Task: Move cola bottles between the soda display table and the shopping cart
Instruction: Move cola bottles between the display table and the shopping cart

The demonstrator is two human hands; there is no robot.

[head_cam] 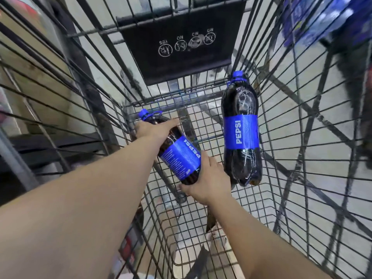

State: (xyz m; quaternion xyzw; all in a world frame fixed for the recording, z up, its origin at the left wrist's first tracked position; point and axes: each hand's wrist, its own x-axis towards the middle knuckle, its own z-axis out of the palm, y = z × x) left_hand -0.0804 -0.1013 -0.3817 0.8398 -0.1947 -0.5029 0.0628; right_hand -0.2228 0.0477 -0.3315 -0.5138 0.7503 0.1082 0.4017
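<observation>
I look down into a wire shopping cart (203, 236). A dark cola bottle (180, 156) with a blue Pepsi label and blue cap lies tilted low in the cart's left half. My left hand (155, 128) grips it at the shoulder just below the cap. My right hand (205, 181) cups its base from the near side. A second Pepsi bottle (240, 135) lies on the cart floor to the right, cap pointing away from me, touched by neither hand.
A black child-seat flap (181, 45) with white warning icons closes the cart's far end. Wire walls rise on both sides. Blue shrink-wrapped packs (322, 19) sit outside at the upper right. Shelving or boxes stand beyond the left wall.
</observation>
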